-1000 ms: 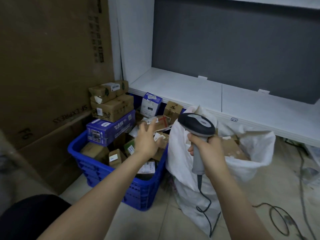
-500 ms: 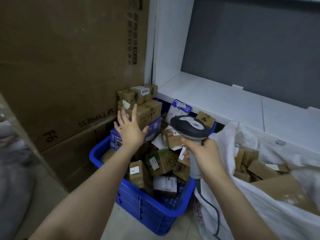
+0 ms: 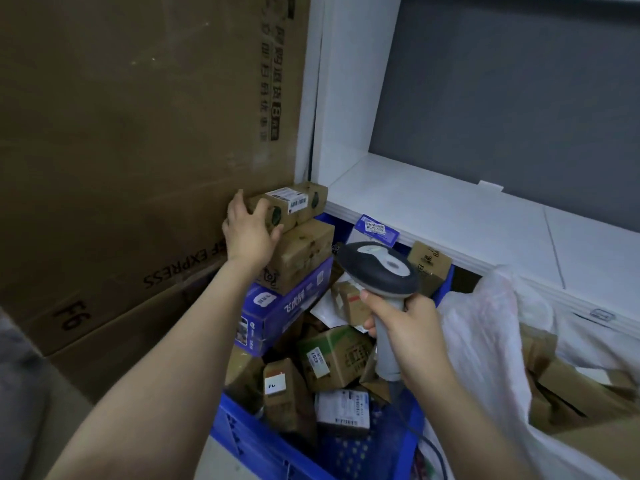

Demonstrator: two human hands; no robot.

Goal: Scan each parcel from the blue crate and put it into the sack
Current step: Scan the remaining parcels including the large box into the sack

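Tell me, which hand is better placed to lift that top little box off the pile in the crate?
The left hand: its fingers curl round the top parcel, whereas the right hand is full, gripping the scanner.

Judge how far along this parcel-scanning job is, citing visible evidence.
Done: several brown parcels lie in the white sack. In hand: the left hand grips the top parcel of the stack; the right hand holds the scanner. Left: many boxes fill the blue crate.
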